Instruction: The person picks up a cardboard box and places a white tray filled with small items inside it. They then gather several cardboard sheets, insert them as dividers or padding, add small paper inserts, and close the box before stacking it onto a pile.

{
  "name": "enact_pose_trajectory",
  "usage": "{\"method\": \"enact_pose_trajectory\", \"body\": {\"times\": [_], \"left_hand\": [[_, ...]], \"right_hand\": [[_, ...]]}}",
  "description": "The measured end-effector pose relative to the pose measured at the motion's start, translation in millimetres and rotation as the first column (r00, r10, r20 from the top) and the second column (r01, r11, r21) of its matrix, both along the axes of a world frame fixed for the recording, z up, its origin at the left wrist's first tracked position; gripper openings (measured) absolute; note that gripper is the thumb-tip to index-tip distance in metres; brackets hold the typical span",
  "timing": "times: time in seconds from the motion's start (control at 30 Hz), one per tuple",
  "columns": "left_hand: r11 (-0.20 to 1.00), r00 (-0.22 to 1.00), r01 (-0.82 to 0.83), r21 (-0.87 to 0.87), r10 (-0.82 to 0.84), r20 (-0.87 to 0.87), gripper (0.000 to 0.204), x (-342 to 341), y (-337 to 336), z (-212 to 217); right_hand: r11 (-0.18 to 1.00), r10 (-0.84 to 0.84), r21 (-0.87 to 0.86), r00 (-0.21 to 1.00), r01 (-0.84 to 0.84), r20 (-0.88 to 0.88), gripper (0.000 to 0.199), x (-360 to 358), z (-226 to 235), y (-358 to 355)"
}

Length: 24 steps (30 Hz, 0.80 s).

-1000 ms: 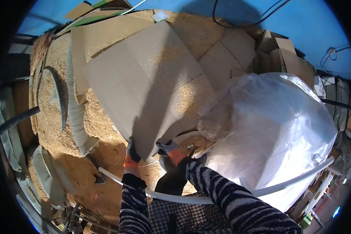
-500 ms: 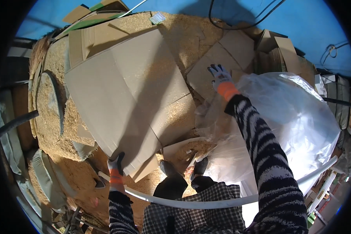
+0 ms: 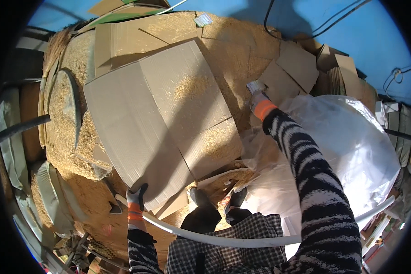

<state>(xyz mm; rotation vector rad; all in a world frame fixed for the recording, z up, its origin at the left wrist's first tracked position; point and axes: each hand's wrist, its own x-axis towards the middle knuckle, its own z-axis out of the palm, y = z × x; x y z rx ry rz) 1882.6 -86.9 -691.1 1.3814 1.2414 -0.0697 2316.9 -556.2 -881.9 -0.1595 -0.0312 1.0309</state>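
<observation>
A big unfolded cardboard sheet (image 3: 123,123) lies before me, with sawdust-like shavings scattered on its right half. My left hand (image 3: 136,199), in a grey and orange glove, is closed on its near left corner, thumb on top. At full stretch to the right, my right hand (image 3: 259,99) is over smaller cardboard pieces (image 3: 278,82), just past the big sheet's right edge. Its fingers point down and away, mostly hidden behind the back of the glove, so I cannot make out whether it holds anything.
Crumpled clear plastic sheeting (image 3: 347,141) bulges at the right. A pale curved pipe (image 3: 260,240) crosses in front of my waist. Loose shavings (image 3: 61,150) cover the left side, near a broom (image 3: 55,50). Folded cardboard (image 3: 345,73) stands by the blue wall (image 3: 383,36), where a dark cable (image 3: 301,37) hangs.
The whole view has shifted a little, sliding the scene rightward. My right hand has moved slightly left over the cardboard, its spread fingers now bent out of sight. My left hand keeps its hold.
</observation>
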Motion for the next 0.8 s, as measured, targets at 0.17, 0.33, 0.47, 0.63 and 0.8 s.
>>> {"method": "enact_pose_trajectory", "body": {"times": [0.17,0.33,0.47,0.63,0.8], "left_hand": [[0.996,0.995,-0.083,0.029,0.084,-0.060,0.043,-22,-8,24],[0.994,0.994,-0.112,-0.018,0.112,-0.014,0.043,-37,-15,26],[0.997,0.997,-0.065,-0.036,0.067,0.039,0.034,-31,-20,24],[0.985,0.989,-0.148,-0.083,0.150,0.009,0.029,-32,-18,16],[0.975,0.984,-0.177,-0.135,0.176,-0.017,0.030,-47,-12,6]], "right_hand": [[0.239,0.946,-0.601,-0.323,0.763,-0.034,0.034,-7,40,-22],[-0.140,0.989,-0.733,0.058,0.666,-0.136,0.063,23,158,97],[-0.309,0.944,-0.603,0.314,0.736,-0.100,0.068,21,75,85],[-0.518,0.831,-0.492,0.548,0.700,-0.096,0.068,19,27,91],[-0.216,0.665,-0.722,0.640,0.658,0.384,0.071,17,40,70]]}}
